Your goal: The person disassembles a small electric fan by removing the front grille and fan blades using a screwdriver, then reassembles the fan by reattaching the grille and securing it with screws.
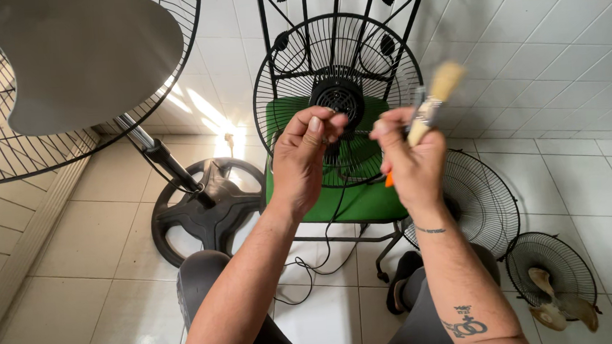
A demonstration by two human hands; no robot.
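Our left hand [304, 158] pinches some small part we can't make out; our right hand [408, 160] grips a brush [435, 100] — the part could slip to the floor [589, 176].

My left hand [304, 159] and my right hand [410, 160] are up side by side, the wooden-handled paintbrush [433, 102] in the right, and behind them the round black wire fan grille [283, 88] stands on the green-cushioned metal chair [364, 202]. Left of the chair sits the black round fan base [209, 212], the big wire-caged fan head [45, 74] above it. Right of the chair, two more wire fan guards [488, 203] lie on the white tiled floor [573, 141]
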